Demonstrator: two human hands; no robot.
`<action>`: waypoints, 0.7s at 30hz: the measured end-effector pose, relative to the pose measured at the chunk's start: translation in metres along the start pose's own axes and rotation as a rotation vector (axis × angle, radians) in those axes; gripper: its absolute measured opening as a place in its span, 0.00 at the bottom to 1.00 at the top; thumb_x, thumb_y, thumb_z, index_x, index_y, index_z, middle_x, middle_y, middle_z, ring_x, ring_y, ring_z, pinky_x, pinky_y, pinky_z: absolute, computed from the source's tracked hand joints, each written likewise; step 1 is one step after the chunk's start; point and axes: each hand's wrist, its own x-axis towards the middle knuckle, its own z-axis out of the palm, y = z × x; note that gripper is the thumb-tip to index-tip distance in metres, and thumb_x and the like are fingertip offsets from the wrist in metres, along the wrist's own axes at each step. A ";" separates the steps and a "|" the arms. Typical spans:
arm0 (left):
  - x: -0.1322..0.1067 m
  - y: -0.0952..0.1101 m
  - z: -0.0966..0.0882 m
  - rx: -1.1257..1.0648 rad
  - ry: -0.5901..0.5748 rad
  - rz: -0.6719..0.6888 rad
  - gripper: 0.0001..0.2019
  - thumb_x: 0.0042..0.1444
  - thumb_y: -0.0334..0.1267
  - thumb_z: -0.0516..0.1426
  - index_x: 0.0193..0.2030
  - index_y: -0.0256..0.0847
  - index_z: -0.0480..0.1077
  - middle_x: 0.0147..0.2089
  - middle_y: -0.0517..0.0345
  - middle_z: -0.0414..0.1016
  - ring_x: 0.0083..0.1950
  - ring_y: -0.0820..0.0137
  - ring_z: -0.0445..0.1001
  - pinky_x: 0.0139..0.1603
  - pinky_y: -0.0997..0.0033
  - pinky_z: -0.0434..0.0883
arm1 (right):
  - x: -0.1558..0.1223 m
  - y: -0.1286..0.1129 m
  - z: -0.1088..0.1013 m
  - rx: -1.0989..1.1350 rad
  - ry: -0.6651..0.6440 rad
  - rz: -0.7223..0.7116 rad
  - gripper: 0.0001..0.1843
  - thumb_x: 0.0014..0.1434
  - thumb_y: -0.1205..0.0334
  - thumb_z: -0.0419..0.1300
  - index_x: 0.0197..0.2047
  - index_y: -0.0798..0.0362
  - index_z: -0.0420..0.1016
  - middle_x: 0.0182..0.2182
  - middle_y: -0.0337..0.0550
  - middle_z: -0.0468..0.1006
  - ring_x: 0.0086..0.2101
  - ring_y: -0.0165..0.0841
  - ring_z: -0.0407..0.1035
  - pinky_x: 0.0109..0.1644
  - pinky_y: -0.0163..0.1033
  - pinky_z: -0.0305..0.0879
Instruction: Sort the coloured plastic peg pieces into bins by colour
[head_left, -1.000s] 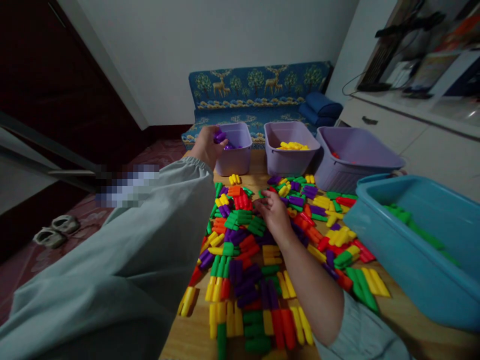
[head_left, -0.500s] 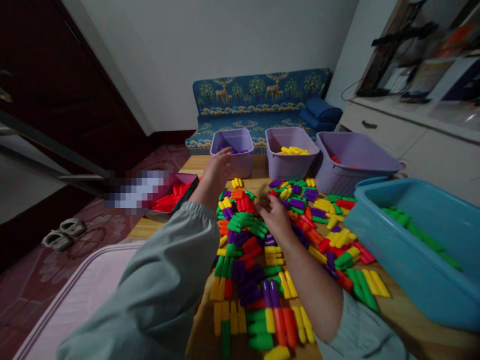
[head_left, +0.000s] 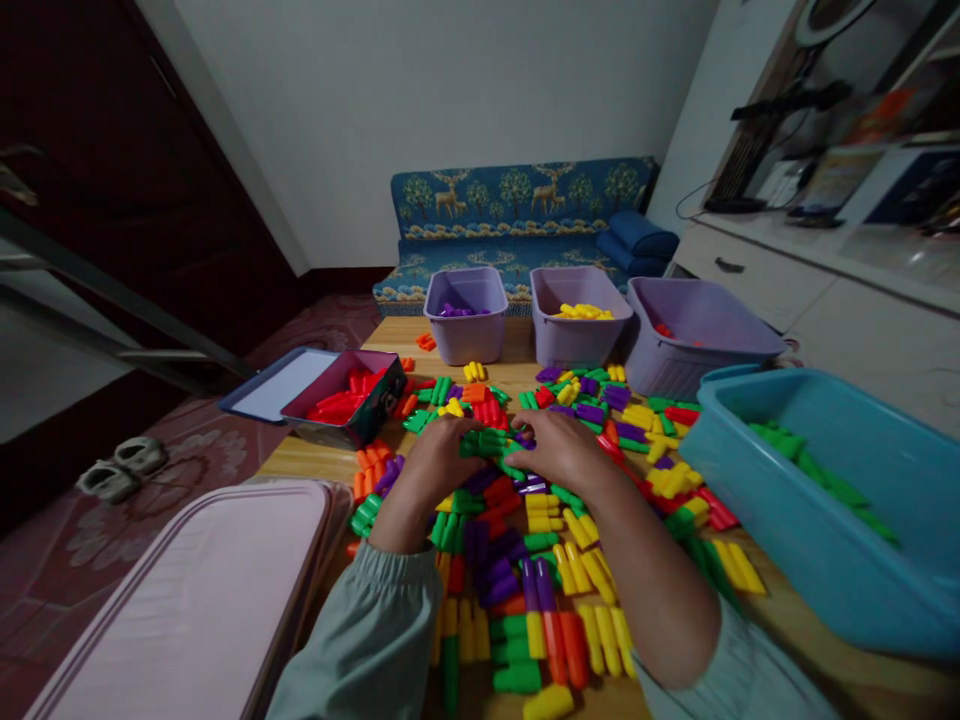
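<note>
Both my hands rest in a pile of coloured plastic blocks (head_left: 525, 560) spread over a wooden table (head_left: 315, 455). My left hand (head_left: 429, 462) lies palm down on green blocks (head_left: 487, 440), its fingers curled onto them. My right hand (head_left: 559, 445) meets it from the right, fingertips pinched at a small purple piece (head_left: 523, 437). Whether either hand has lifted a block I cannot make out. Beyond the pile stand three purple bins: one with purple blocks (head_left: 465, 315), one with yellow blocks (head_left: 579, 318), one large one (head_left: 697, 335).
A blue tub (head_left: 825, 500) holding green blocks stands at the right. An open tin (head_left: 341, 400) with red pieces sits at the left, a pink lid (head_left: 187, 600) nearer me. A patterned blue sofa (head_left: 517, 215) is behind the table.
My left hand has come back from the purple bin, where it held purple blocks, down to the pile next to my right hand. The view has dropped and shifted.
</note>
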 end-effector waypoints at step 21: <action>0.011 -0.020 0.027 -0.739 0.604 -0.289 0.10 0.49 0.39 0.61 0.37 0.39 0.77 0.28 0.59 0.74 0.29 0.72 0.70 0.32 0.73 0.66 | 0.016 0.014 0.011 0.383 0.279 0.028 0.12 0.45 0.56 0.68 0.32 0.53 0.75 0.25 0.37 0.74 0.29 0.33 0.68 0.32 0.35 0.58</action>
